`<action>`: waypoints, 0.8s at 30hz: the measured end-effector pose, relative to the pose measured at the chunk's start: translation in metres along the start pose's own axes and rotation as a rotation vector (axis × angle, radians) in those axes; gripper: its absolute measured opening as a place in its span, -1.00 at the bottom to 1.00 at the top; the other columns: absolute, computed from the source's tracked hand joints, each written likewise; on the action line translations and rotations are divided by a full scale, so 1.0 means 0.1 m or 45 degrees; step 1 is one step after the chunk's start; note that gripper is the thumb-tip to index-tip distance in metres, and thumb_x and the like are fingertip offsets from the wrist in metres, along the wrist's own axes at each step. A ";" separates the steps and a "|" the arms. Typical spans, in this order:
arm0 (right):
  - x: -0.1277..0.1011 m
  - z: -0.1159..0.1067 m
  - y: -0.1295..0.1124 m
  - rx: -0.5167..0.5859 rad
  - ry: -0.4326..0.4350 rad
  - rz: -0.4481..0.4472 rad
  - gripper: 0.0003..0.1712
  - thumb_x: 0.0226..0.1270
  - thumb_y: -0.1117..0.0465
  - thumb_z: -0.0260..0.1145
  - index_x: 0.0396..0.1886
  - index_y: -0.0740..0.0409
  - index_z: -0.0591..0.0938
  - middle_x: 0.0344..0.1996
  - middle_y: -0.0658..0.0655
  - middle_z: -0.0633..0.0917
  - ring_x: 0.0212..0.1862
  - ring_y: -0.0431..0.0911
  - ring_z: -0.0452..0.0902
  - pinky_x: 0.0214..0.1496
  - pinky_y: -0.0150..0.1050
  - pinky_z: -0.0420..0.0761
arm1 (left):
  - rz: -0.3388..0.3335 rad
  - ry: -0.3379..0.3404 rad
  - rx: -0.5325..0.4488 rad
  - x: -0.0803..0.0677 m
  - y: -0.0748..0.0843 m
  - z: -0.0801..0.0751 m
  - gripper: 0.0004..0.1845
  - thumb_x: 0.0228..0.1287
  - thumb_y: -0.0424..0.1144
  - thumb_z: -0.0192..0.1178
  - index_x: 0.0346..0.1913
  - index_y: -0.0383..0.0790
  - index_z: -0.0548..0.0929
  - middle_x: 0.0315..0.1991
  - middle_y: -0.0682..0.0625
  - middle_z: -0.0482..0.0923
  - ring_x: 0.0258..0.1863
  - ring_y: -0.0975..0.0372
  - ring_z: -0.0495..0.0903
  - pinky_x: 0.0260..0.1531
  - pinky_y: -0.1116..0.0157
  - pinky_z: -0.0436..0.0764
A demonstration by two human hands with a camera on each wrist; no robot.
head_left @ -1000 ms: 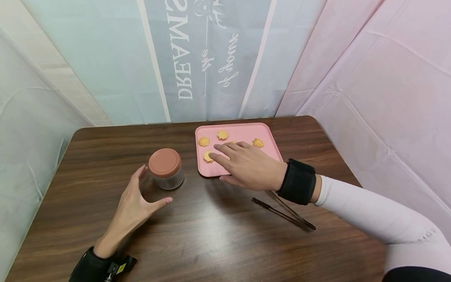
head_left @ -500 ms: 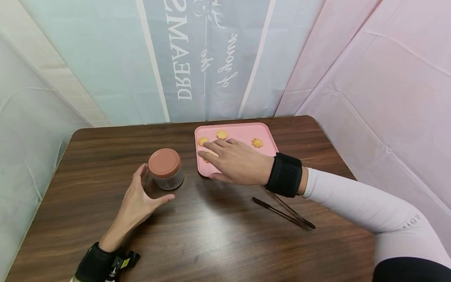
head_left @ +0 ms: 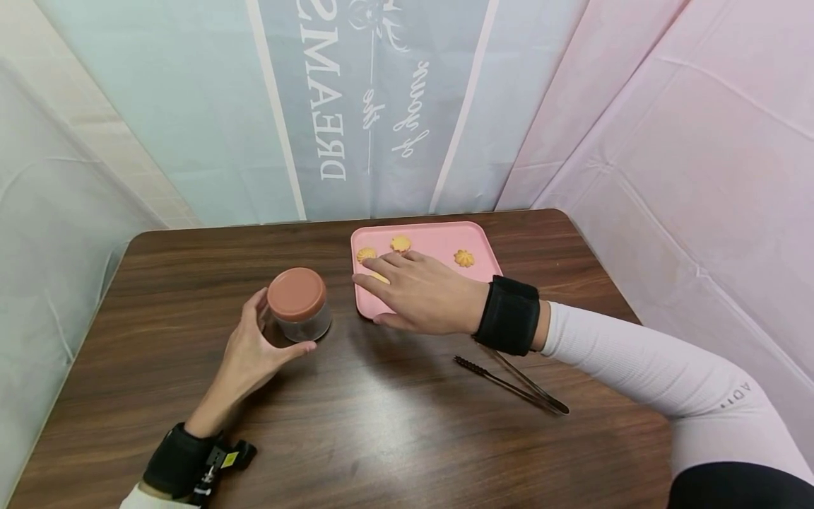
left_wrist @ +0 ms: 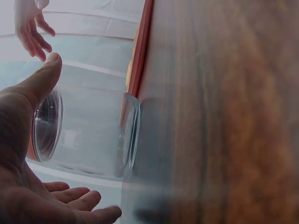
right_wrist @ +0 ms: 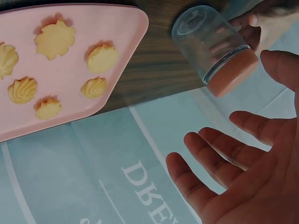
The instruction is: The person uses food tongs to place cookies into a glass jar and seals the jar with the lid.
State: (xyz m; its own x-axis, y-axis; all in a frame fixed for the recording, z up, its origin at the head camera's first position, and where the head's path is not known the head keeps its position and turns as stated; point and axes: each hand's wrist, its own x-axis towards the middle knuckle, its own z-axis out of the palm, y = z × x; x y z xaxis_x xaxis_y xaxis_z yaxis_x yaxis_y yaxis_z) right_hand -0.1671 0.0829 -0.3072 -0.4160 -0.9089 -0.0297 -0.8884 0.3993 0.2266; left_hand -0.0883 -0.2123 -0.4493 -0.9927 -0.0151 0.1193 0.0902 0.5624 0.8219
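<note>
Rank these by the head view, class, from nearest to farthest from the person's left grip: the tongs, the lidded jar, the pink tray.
From the left grip:
1. Lidded jar: immediately ahead, slightly to its right.
2. Pink tray: past the jar, farther right.
3. Tongs: farthest, well to the right, in front of the tray.

There is room to pass between the jar (head_left: pixel 297 295) and the pink tray (head_left: pixel 439 237). The jar stands in the left hand (head_left: pixel 257 351)'s way, and tongs (head_left: pixel 526 393) block a spot near the tray.
</note>
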 end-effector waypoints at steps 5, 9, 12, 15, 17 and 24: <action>-0.02 0.01 0.00 0.000 -0.003 0.009 -0.23 0.51 -0.20 0.34 0.54 0.06 0.44 0.44 0.18 0.50 0.37 0.12 0.49 0.33 0.08 0.57 | -0.007 -0.027 -0.005 0.07 -0.02 0.00 0.35 -0.04 -0.09 0.73 0.63 -0.40 -0.01 0.55 -0.43 0.22 0.54 -0.25 0.28 0.44 -0.21 0.35; -0.02 0.01 -0.01 0.003 -0.009 0.014 -0.21 0.49 -0.21 0.36 0.54 0.06 0.44 0.44 0.19 0.50 0.36 0.12 0.50 0.33 0.08 0.57 | 0.009 -0.049 -0.040 0.12 -0.05 0.01 0.34 -0.02 -0.13 0.73 0.63 -0.39 -0.02 0.54 -0.41 0.23 0.54 -0.24 0.30 0.44 -0.19 0.34; -0.01 0.00 -0.02 -0.006 -0.008 0.017 -0.20 0.47 -0.21 0.37 0.54 0.05 0.43 0.42 0.19 0.51 0.34 0.11 0.52 0.35 0.08 0.54 | 0.022 -0.060 -0.079 0.16 -0.07 0.02 0.32 0.00 -0.18 0.72 0.63 -0.39 -0.03 0.54 -0.39 0.22 0.53 -0.23 0.31 0.43 -0.17 0.34; 0.01 -0.01 -0.03 -0.020 -0.007 0.023 -0.19 0.45 -0.23 0.39 0.54 0.04 0.44 0.37 0.15 0.54 0.31 0.09 0.53 0.33 0.07 0.54 | 0.002 -0.077 -0.084 0.19 -0.08 0.03 0.29 0.03 -0.15 0.70 0.63 -0.38 -0.02 0.52 -0.38 0.23 0.51 -0.22 0.34 0.42 -0.18 0.37; 0.03 -0.02 -0.04 -0.033 -0.008 0.024 -0.19 0.44 -0.24 0.39 0.54 0.02 0.44 0.35 0.12 0.54 0.30 0.06 0.54 0.26 0.05 0.57 | -0.029 -0.088 -0.066 0.21 -0.08 0.02 0.28 0.04 -0.10 0.69 0.64 -0.36 0.00 0.52 -0.38 0.24 0.50 -0.22 0.35 0.41 -0.20 0.38; 0.11 -0.03 -0.10 -0.045 -0.047 0.007 -0.19 0.50 -0.26 0.32 0.57 0.01 0.42 0.43 0.11 0.50 0.40 0.03 0.49 0.30 0.09 0.57 | -0.112 -0.127 -0.032 0.26 -0.05 -0.01 0.31 0.06 0.02 0.68 0.67 -0.27 -0.01 0.53 -0.38 0.26 0.50 -0.22 0.33 0.39 -0.25 0.37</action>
State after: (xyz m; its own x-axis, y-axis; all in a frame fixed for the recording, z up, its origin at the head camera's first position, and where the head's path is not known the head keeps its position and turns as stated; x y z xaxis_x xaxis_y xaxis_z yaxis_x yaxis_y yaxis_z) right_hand -0.1623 0.0688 -0.3068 -0.4283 -0.9014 -0.0641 -0.8790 0.3991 0.2609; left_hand -0.1140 -0.2169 -0.4500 -0.9998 0.0191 -0.0088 0.0029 0.5416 0.8406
